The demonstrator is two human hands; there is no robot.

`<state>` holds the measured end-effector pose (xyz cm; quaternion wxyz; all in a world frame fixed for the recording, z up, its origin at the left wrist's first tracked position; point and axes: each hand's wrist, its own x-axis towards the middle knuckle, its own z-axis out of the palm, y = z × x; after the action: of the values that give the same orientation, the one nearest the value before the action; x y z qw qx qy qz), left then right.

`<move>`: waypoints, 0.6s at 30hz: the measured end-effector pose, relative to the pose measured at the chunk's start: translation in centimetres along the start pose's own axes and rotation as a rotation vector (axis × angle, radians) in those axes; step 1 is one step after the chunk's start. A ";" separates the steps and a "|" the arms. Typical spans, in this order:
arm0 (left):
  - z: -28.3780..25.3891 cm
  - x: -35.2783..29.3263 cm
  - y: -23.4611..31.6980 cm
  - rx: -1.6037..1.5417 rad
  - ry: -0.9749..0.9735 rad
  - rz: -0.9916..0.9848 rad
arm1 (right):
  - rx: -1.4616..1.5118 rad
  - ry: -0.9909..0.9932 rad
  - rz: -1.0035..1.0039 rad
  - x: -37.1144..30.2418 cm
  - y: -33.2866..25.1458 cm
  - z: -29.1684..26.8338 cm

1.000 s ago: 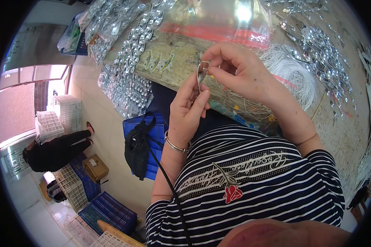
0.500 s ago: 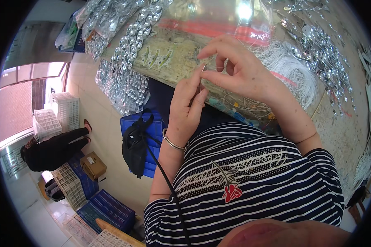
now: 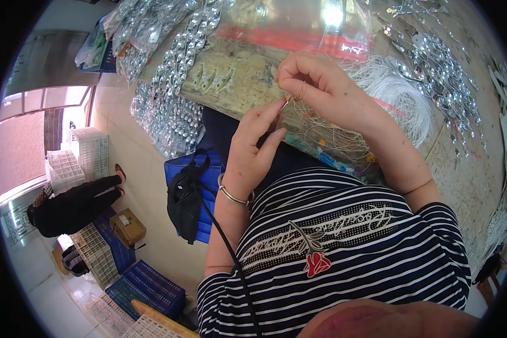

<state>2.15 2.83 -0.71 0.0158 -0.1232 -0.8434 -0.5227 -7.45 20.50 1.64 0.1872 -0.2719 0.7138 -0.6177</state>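
Observation:
Over the table's near edge my left hand is closed, with a small shiny metal piece sticking up from its fingertips. The rest of that piece is hidden by the fingers. Just above it, my right hand is in a pinch, thumb against fingers; what it grips is too small to make out. Fine pale thread loops below the right hand. To the left lie green-and-white fish-shaped pieces in a short row.
A big tangle of white thread lies right of my hands. Strung silver discs hang over the table's left edge; more silver pieces lie far right. Clear red-edged plastic bags sit behind. A person is at left beside crates.
My right hand has closed from spread fingers into a pinch and dipped slightly. The metal piece at my left fingertips now leans toward the right; my left hand has shifted a little.

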 end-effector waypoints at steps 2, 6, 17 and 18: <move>-0.2 0.3 0.2 -0.098 -0.003 -0.020 | 0.008 0.000 -0.023 0.0 0.4 0.4; 1.1 0.9 0.2 -0.359 0.192 -0.147 | 0.001 -0.014 -0.084 -0.2 0.2 0.9; 0.3 1.2 0.9 -0.417 0.251 -0.240 | -0.045 -0.015 -0.149 -0.2 0.4 1.1; 0.4 1.1 0.8 -0.416 0.252 -0.239 | -0.051 -0.019 -0.160 -0.2 0.4 1.1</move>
<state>1.27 3.72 0.04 0.0332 0.0425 -0.7180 -0.6940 -6.66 19.76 1.07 0.1371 -0.3386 0.7033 -0.6098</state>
